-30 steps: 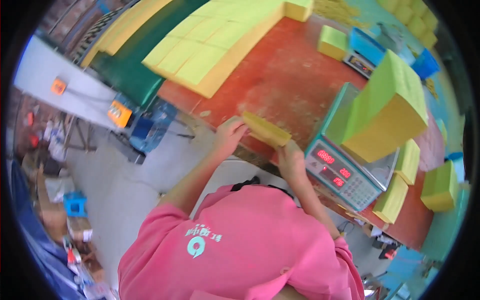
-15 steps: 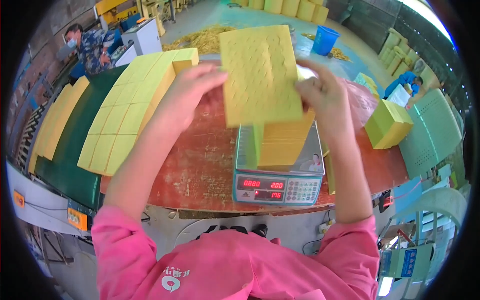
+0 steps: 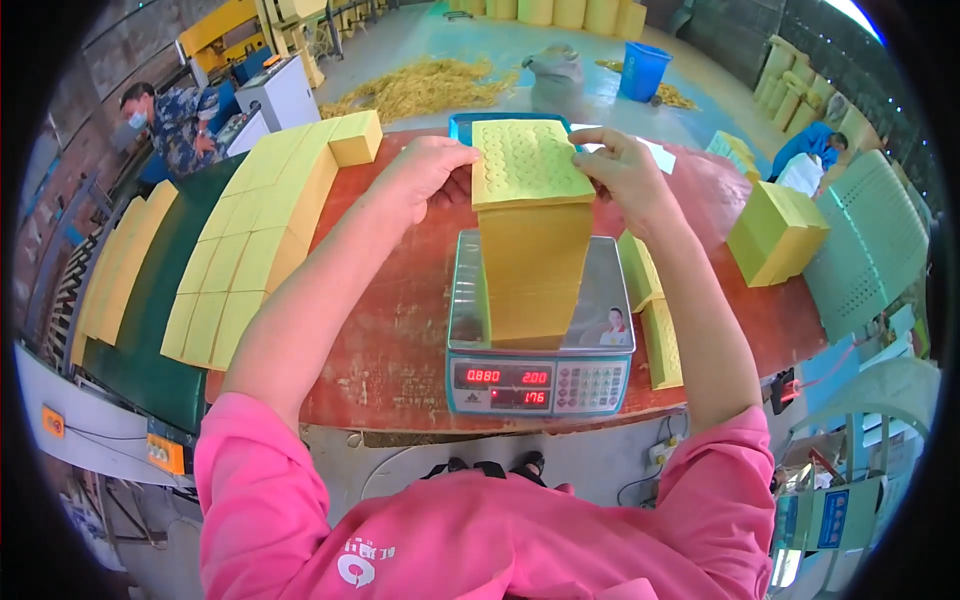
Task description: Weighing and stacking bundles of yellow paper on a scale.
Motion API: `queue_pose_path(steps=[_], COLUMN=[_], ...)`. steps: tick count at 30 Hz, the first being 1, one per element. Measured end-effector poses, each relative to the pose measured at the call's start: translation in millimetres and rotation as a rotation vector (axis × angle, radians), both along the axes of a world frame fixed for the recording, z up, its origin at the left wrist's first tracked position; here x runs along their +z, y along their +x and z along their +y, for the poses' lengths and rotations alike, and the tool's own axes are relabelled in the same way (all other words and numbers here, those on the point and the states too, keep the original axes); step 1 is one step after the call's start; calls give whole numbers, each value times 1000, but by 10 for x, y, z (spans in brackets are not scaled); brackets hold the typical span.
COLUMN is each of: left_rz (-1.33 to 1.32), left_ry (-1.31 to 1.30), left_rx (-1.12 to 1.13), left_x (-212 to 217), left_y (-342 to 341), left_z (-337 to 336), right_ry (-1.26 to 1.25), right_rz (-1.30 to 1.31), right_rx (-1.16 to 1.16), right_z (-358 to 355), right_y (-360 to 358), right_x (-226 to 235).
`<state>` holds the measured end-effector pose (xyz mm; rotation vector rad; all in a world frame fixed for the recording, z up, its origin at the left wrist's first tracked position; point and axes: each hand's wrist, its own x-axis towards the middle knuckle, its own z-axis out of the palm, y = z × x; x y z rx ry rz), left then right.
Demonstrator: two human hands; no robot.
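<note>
A stack of yellow paper point(image 3: 535, 270) stands tall on the metal pan of a digital scale point(image 3: 470, 328), whose red display is lit. On top of it lies a yellow paper sheet point(image 3: 525, 165) with rows of round, scalloped marks pressed or cut into it. My left hand point(image 3: 428, 178) pinches its left edge, fingers closed and curled. At the opposite edge my right hand point(image 3: 620, 172) is closed in a pinch with thumb and fingers. Whether they grip one sheet or several cannot be made out.
Yellow paper blocks point(image 3: 232, 228) line the left of the red table point(image 3: 375, 350), beside a green conveyor belt point(image 3: 140, 350). More blocks point(image 3: 775, 235) stand at right. A blue tray point(image 3: 462, 125) lies behind the stack. One person point(image 3: 180, 120) sits far left, another point(image 3: 808, 150) far right.
The sheet, held up nearly upright in front of me before, now lies flat on the stack. Both hands have come down with it, and the scale's display reads the same.
</note>
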<state>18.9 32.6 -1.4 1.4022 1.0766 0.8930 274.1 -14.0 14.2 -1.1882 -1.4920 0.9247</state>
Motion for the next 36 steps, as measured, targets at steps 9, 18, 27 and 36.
queue_pose_path(steps=[9, 18, 27, 36], left_rz=[-17, 92, 394, 256], left_ry=[-10, 56, 776, 335], left_rx=[-11, 81, 330, 647], left_x=[-36, -52, -362, -1880], left_y=[43, 200, 184, -989], left_z=[-56, -163, -95, -1048], right_ry=[36, 267, 262, 235], right_rz=[-63, -189, -254, 191], right_rx=[17, -129, -211, -288], right_z=[14, 129, -44, -1018], right_y=[72, 132, -24, 155], right_x=[-103, -364, -263, -801])
